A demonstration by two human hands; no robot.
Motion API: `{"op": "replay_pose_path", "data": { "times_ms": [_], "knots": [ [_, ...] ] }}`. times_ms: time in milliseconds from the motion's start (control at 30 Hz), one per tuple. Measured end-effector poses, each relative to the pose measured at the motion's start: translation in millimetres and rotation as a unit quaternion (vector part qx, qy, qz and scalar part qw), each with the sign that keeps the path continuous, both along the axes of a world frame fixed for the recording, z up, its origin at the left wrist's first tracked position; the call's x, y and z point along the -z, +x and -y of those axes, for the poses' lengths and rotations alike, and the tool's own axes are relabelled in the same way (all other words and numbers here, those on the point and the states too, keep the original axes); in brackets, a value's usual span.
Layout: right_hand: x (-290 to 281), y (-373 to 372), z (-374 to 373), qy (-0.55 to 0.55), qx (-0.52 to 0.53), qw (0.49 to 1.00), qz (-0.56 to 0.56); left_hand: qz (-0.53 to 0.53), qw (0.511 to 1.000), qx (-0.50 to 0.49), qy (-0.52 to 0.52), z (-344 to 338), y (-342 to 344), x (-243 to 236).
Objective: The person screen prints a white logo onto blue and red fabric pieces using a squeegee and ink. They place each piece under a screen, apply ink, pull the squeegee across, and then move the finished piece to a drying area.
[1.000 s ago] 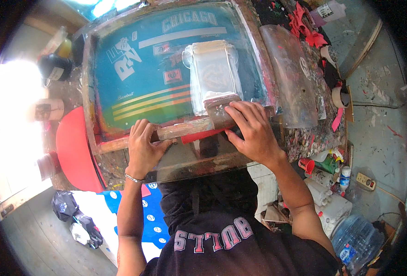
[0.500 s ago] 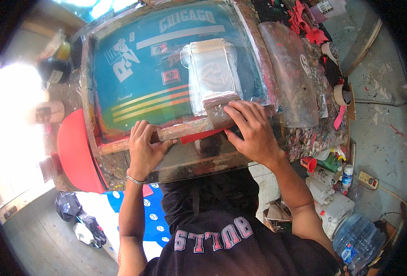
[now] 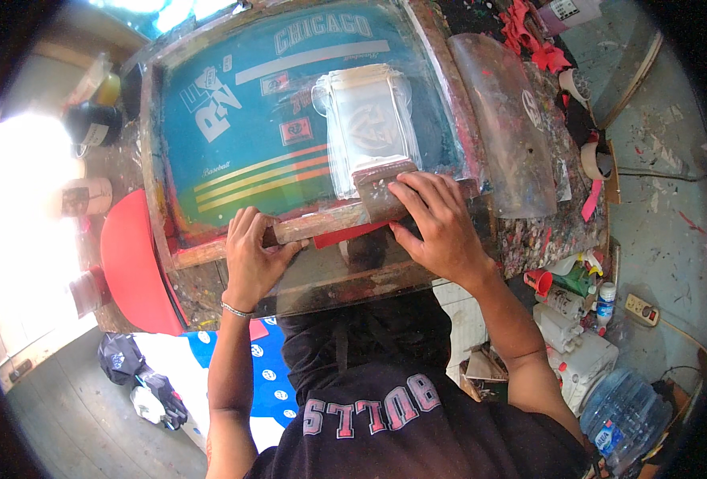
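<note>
A wooden-framed printing screen with blue-green mesh lies before me, bearing pale lettering, stripes and small emblems. White ink covers a rectangular patch around an emblem on its right half. My left hand is closed on the near rail of the frame, thumb and fingers round its edge. Farther right, my right hand grips a brown squeegee, which rests tilted across the near rail just below the white patch. Some red material shows beneath the rail; most of it is hidden under the screen.
Left of the screen sits a red curved panel. A clear stained sheet lies on its right, beside tape rolls and red rags. Bottles and a large blue water jug stand on the floor at lower right.
</note>
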State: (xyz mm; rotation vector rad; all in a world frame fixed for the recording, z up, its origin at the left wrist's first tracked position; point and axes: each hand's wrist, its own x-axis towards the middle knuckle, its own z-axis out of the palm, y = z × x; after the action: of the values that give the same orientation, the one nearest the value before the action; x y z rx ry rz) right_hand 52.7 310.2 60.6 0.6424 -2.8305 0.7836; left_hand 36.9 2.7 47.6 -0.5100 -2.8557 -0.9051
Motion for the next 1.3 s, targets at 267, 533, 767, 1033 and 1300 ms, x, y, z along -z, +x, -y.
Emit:
{"op": "replay_pose_path", "data": {
  "times_ms": [267,533,767,1033,1300],
  "knots": [
    [-1.4,-0.2,0.6,0.004,0.001,1.0,0.002,-0.008,1.0,0.002,0.008,1.3,0.4,2.0],
    [0.2,-1.2,2.0,-0.002,0.006,1.0,0.003,-0.002,1.0,-0.006,0.006,1.1,1.2,3.5],
    [-0.1,-0.2,3.1,0.004,0.01,1.0,0.0,-0.004,1.0,-0.007,-0.006,2.5,2.7,5.5],
    [-5.4,-1.0,3.1,0.027,0.005,1.0,0.0,-0.004,1.0,-0.005,-0.008,4.2,2.1,2.6],
    [-4.1,-1.0,3.7,0.026,0.004,1.0,0.003,-0.011,1.0,-0.002,-0.006,6.2,1.5,5.7]
  ]
}}
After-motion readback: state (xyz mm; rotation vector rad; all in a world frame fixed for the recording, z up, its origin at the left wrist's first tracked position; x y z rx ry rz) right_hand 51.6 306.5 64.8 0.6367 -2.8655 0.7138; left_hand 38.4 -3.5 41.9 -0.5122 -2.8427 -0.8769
